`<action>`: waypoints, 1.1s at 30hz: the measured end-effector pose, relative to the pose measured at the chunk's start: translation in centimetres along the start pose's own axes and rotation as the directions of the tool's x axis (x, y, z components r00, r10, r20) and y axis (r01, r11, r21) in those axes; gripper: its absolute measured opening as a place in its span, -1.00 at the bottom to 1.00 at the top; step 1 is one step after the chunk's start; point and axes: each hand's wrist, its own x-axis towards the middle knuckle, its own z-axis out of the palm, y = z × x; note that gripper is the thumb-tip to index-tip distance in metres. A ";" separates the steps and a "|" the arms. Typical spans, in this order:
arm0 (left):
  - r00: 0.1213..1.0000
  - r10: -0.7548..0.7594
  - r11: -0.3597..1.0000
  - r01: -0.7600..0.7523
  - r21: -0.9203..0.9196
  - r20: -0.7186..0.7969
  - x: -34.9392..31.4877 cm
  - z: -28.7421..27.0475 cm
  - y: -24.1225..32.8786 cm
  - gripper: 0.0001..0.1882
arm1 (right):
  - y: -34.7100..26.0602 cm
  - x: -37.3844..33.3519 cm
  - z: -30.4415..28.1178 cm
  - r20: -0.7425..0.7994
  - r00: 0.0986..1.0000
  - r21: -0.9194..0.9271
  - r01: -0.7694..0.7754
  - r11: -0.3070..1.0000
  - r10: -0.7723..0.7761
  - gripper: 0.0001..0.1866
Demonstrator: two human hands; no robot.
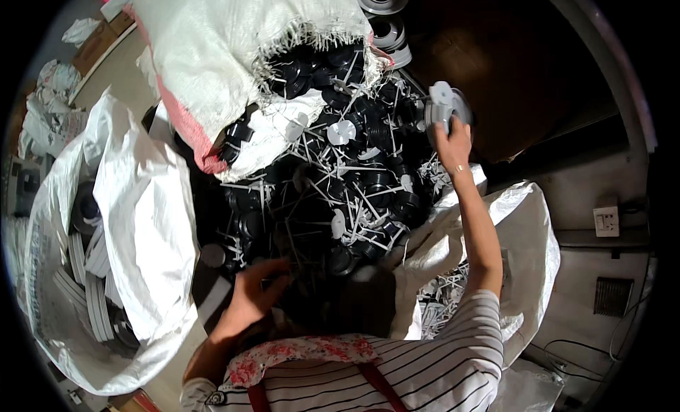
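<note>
Out to the far right, my right hand (453, 144) has its fingers round the near side of a grey round plastic part (433, 115) with ringed edges. A pale flat disc (441, 93) shows at its top. Low and left of centre, my left hand (258, 293) is open with fingers apart and nothing visible in it. It is nearest to the pile of black round plastic parts (379, 185), which are mixed with pale discs and thin grey plastic sticks. Deep shadow hides what lies under the left fingers.
A white woven sack (205, 51) spills black parts onto the pile. At left, an open white sack (152, 221) holds stacked grey discs (98, 306). Another open sack (528, 235) at right contains thin grey scraps (440, 306). Grey rings (386, 30) stand at the back; a wall socket (606, 221) is at right.
</note>
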 end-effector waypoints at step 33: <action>0.987 0.131 0.480 0.024 -0.877 0.098 -7.3 2.1 3.5 -0.54 | -22.5 -22.4 -14.2 0.119 0.879 0.599 0.307 0.739 -0.461 -0.87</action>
